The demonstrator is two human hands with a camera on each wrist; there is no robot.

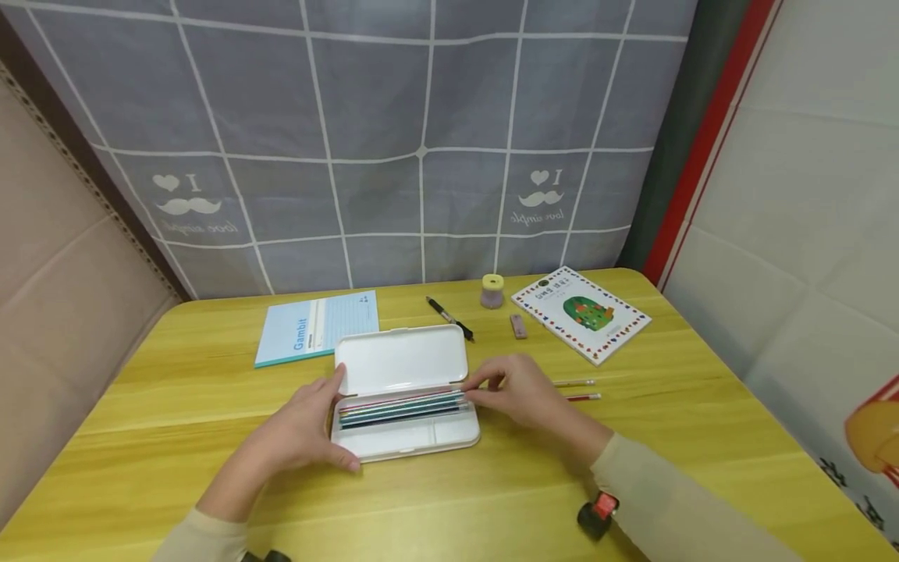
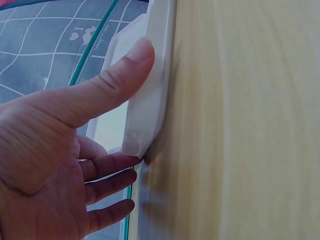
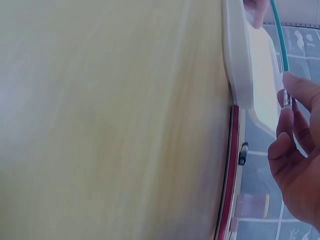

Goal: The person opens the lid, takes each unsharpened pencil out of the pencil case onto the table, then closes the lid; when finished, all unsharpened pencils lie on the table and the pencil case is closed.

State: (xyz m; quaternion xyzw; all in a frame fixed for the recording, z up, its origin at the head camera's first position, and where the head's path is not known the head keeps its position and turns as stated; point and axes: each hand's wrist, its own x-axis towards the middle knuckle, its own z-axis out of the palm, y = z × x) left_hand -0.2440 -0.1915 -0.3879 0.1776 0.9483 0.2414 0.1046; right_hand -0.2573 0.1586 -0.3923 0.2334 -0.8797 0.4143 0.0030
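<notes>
An open white pencil case lies on the table with its lid tipped back. Several pencils lie side by side in its tray. My left hand holds the case's left end, thumb at the front edge and fingers toward the hinge; in the left wrist view the thumb lies along the white side. At the case's right end, my right hand pinches a teal pencil by its metal-banded end between thumb and fingers. The pencil slants over the case.
Right of the case lie a red pencil and a pale pencil, partly behind the right hand. Behind are a blue notebook, a black pen, a yellow-topped spool-like item, a small pinkish eraser and a white booklet.
</notes>
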